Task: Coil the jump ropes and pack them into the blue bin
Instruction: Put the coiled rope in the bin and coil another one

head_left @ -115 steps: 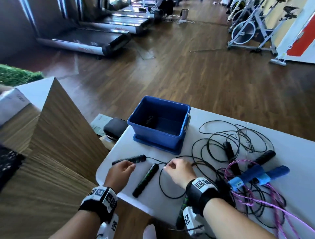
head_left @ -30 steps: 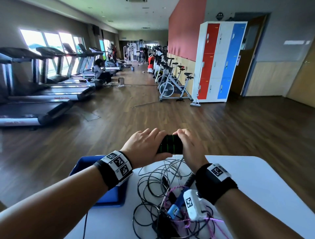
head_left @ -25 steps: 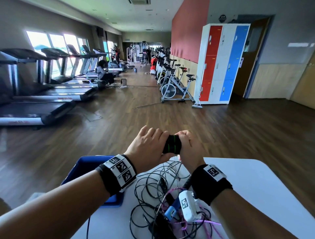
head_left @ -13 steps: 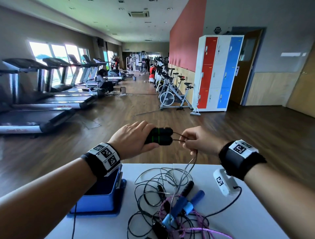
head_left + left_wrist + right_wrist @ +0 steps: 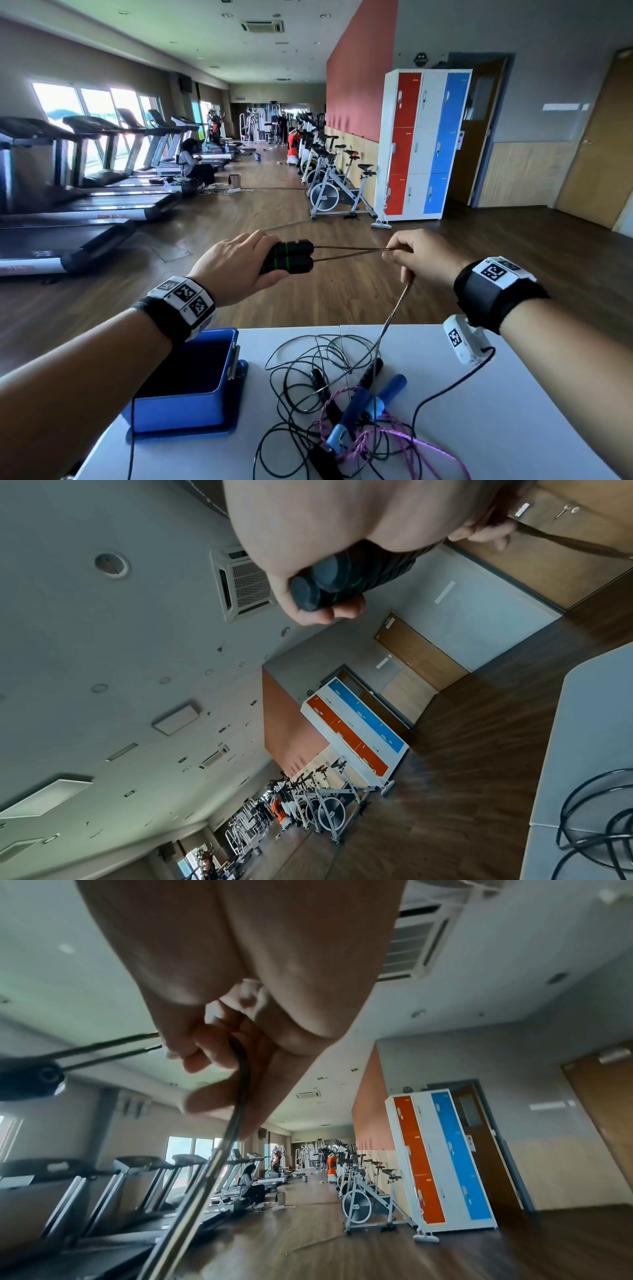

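Note:
My left hand (image 5: 236, 265) grips two black handles with green rings (image 5: 289, 257) side by side, held up in the air above the table; their butt ends (image 5: 316, 584) show in the left wrist view. Two strands of the black rope (image 5: 349, 251) run taut from the handles to my right hand (image 5: 419, 257), which pinches them; the cord (image 5: 222, 1139) drops from that fist down to the tangle (image 5: 318, 383) on the white table (image 5: 496, 428). The blue bin (image 5: 191, 407) stands at the table's left, under my left forearm.
In the tangle lie a rope with blue handles (image 5: 363, 407) and a purple cord (image 5: 404, 442), plus black handles (image 5: 318, 380). A black cable (image 5: 442, 394) hangs from my right wrist camera. Beyond the table edge are wood floor, treadmills (image 5: 68, 219), exercise bikes (image 5: 335, 192) and lockers (image 5: 421, 144).
My right hand has slid away to the right along the rope, drawing two strands tight from the handles. The left hand keeps its grip. Earlier, the handles lay on the table.

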A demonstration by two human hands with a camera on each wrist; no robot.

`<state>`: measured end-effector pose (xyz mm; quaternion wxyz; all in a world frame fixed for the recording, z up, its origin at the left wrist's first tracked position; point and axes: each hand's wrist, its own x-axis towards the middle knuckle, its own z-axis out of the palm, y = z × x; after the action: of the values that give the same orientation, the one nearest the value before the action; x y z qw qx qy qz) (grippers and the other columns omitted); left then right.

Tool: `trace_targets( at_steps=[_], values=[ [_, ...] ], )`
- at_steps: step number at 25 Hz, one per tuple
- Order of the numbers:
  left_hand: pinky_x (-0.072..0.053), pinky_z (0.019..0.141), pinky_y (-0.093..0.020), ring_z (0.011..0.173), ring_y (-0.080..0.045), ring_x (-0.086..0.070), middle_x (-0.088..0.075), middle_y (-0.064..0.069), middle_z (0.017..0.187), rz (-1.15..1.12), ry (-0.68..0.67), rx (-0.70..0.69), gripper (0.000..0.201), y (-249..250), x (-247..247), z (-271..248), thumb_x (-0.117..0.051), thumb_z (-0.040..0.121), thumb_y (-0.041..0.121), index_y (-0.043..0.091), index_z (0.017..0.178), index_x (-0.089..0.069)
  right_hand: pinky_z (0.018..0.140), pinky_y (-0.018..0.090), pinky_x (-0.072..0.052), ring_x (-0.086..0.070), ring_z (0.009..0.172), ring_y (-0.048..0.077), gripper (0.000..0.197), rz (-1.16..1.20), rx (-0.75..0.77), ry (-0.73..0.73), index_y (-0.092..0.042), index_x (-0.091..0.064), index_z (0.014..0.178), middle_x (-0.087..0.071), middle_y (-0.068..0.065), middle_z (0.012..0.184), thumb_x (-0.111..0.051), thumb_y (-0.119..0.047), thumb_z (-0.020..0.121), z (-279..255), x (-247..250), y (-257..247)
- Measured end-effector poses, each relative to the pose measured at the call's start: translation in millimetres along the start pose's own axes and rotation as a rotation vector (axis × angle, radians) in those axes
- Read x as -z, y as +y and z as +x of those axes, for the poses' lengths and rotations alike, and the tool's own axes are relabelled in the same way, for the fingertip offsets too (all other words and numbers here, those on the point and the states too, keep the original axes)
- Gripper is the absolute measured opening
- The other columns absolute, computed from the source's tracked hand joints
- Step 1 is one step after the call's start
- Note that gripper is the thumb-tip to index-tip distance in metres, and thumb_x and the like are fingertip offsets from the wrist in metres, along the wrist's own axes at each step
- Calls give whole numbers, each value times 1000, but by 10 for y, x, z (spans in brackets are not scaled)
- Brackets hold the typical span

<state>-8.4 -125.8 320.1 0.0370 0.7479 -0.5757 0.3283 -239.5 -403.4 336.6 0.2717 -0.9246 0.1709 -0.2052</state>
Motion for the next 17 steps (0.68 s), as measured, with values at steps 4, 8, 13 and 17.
trace_targets(
  at_steps=[4, 8, 13, 17],
  values=[
    [-56, 68, -39, 90, -27, -67, -65, -3, 108, -8, -21, 12, 69, -66, -22, -10, -32, 94, 70, 14, 129, -52, 57, 25, -41, -61, 72, 15, 22, -326, 60, 52, -20, -70, 80, -67, -4, 77, -72, -39, 91, 87, 189, -34],
    [-56, 71, -40, 94, -27, -67, -64, -2, 110, -34, -31, 70, 70, -99, -45, -2, -30, 93, 72, 17, 131, -51, 65, 28, -48, -66, 62, 14, 28, -226, -20, -42, -16, -66, 76, -72, -1, 66, -69, -37, 94, 203, 393, -93],
    [-57, 72, -41, 94, -26, -67, -64, -1, 112, -39, -55, 66, 70, -178, -99, -39, -29, 93, 72, 18, 132, -50, 56, 30, -49, -51, 54, 22, 20, -64, -141, -77, -2, -69, 82, -58, -11, 51, -73, -20, 90, 220, 545, -104],
    [-57, 72, -39, 94, -25, -67, -64, 0, 112, -41, -68, 63, 68, -194, -167, -87, -31, 93, 72, 18, 132, -50, 66, 39, -54, -63, 60, 27, 33, 94, -166, -153, -5, -56, 66, -48, 3, 49, -58, -14, 99, 170, 679, -190]
  ],
)
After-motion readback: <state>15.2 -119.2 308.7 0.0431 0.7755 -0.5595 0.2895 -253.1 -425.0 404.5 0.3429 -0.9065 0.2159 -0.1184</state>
